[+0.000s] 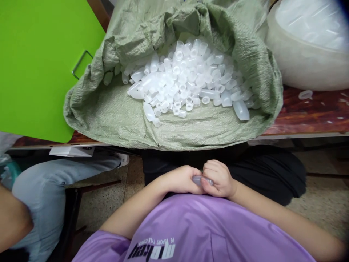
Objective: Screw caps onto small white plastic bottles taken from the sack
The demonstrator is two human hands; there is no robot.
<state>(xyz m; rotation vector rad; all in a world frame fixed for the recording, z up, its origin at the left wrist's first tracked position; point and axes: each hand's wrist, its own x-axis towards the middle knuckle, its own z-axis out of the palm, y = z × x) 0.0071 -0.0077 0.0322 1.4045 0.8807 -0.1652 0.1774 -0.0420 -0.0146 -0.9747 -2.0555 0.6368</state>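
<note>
My left hand (182, 179) and my right hand (219, 178) meet in front of my purple shirt, below the table edge. Both are curled round a small translucent plastic bottle (201, 180) held between them; only a short piece of it shows between the fingers. Ahead on the table lies an open green woven sack (114, 112) with a heap of several small white plastic bottles and caps (188, 78) spilling from it, a hand's length beyond my hands.
A bright green board (35, 65) with a metal handle covers the table's left. A large white basin (305, 62) of clear plastic stands at the back right; a loose cap (305, 94) lies beside it. Another person's jeans-clad leg (51, 178) is at my left.
</note>
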